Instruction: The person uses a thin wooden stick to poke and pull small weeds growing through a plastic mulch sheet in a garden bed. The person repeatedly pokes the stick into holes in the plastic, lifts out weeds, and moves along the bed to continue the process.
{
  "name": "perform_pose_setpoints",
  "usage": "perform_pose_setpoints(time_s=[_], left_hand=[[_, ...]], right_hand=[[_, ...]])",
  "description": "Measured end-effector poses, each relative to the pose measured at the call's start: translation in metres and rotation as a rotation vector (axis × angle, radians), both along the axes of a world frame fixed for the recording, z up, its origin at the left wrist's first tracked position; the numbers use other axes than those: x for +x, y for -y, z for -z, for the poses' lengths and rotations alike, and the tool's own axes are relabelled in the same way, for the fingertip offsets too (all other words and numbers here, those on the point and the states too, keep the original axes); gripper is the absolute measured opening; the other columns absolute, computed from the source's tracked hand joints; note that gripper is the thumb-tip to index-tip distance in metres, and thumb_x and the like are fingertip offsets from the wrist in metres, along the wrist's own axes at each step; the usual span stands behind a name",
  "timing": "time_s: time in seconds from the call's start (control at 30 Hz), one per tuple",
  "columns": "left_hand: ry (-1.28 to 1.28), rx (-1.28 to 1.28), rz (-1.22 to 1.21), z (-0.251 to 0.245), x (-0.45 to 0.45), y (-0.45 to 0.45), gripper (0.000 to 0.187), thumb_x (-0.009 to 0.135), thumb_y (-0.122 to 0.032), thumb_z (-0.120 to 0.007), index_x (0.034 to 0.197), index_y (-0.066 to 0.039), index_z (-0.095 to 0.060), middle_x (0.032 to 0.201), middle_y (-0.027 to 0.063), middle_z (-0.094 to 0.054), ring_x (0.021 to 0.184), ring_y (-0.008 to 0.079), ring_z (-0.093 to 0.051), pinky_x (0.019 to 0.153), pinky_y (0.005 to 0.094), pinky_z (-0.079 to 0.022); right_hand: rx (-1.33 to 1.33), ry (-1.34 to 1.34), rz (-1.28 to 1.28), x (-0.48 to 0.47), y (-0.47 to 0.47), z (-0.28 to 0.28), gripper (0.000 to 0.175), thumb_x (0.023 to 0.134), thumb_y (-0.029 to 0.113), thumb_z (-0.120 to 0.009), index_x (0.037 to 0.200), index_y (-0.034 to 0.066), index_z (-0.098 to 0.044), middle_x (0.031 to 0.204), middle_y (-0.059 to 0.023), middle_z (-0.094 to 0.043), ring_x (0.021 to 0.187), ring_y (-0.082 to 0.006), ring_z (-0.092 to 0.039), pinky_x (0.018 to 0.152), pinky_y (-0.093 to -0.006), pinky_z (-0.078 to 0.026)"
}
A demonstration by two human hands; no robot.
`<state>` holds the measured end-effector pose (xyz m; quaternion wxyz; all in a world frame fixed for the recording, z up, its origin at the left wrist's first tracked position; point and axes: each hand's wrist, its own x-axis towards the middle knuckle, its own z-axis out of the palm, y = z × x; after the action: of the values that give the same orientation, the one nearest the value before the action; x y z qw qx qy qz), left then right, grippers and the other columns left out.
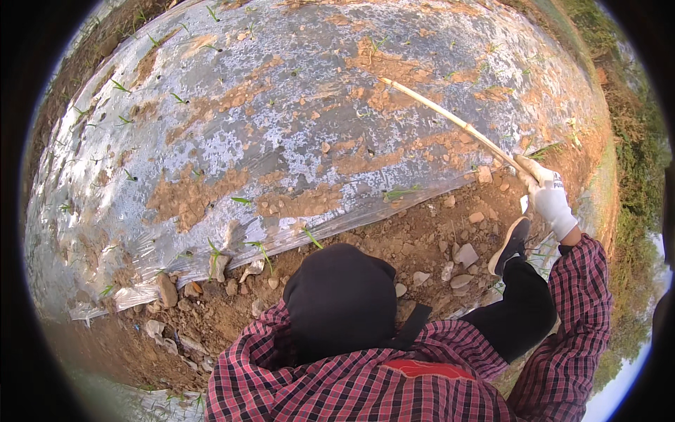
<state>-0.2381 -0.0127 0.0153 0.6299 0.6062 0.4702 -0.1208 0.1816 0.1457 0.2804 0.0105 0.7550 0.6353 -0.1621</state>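
Note:
My right hand (547,196), in a white work glove, is closed around the near end of a thin, jointed cane stick (448,116). The stick slants up and to the left over the soil-spattered plastic mulch film (295,132). Its pale tip lies over the film, close to a patch of brown soil and a small green seedling (375,45); whether it touches is unclear. Other narrow-leaved seedlings, one of them a green shoot (241,200), stick up from small holes in the film. My left hand is out of view.
Bare soil with stones (466,255) runs along the film's near edge. A dark shoe (510,243) and black trouser leg (517,311) are at the right. A rounded black cloth shape (343,295) and a plaid shirt (343,390) fill the bottom. Shrubs (638,153) stand at the far right.

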Motion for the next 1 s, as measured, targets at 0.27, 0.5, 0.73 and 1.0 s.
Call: perform_pose_setpoints(time_s=[0.27, 0.5, 0.73, 1.0], left_hand=[[-0.014, -0.275, -0.767, -0.028, -0.008, -0.022, 0.041, 0.090, -0.041, -0.061, 0.077, -0.002, -0.068, 0.065, 0.0110, -0.066, 0.061, 0.0185, -0.066, 0.058, 0.0325, -0.050], [0.040, -0.050, -1.261, -0.103, -0.007, -0.018, 0.040, 0.093, -0.033, -0.060, 0.077, 0.003, -0.066, 0.070, 0.0119, -0.068, 0.063, 0.0205, -0.067, 0.064, 0.0321, -0.054], [-0.133, -0.160, -1.178, -0.189, 0.058, 0.000, 0.037, 0.095, -0.030, -0.058, 0.092, 0.006, -0.068, 0.084, 0.0107, -0.071, 0.074, 0.0155, -0.066, 0.073, 0.0281, -0.053], [-0.551, 0.236, -1.190, -0.197, 0.134, 0.060, 0.038, 0.097, -0.034, -0.050, 0.106, -0.001, -0.067, 0.090, 0.0092, -0.070, 0.078, 0.0175, -0.065, 0.071, 0.0319, -0.051]], right_hand=[[-0.006, -0.041, 0.146, 0.096, -0.065, 0.051, 0.035, 0.093, 0.025, -0.054, 0.122, 0.0073, -0.058, 0.100, -0.0155, -0.063, 0.089, -0.0281, -0.061, 0.079, -0.0355, -0.047], [-0.160, -0.205, 0.213, 0.239, -0.076, 0.117, 0.025, 0.091, 0.022, -0.057, 0.109, 0.0038, -0.059, 0.092, -0.0132, -0.062, 0.079, -0.0227, -0.061, 0.068, -0.0357, -0.048], [-0.181, -0.575, 0.330, 0.326, -0.023, 0.139, 0.029, 0.091, 0.016, -0.059, 0.118, 0.0024, -0.058, 0.073, -0.0005, -0.059, 0.049, -0.0048, -0.046, 0.041, -0.0234, -0.036], [-0.249, -0.737, 0.438, 0.447, -0.007, 0.177, 0.020, 0.094, 0.019, -0.054, 0.105, 0.0027, -0.060, 0.066, -0.0022, -0.057, 0.044, -0.0068, -0.047, 0.039, -0.0240, -0.039]])
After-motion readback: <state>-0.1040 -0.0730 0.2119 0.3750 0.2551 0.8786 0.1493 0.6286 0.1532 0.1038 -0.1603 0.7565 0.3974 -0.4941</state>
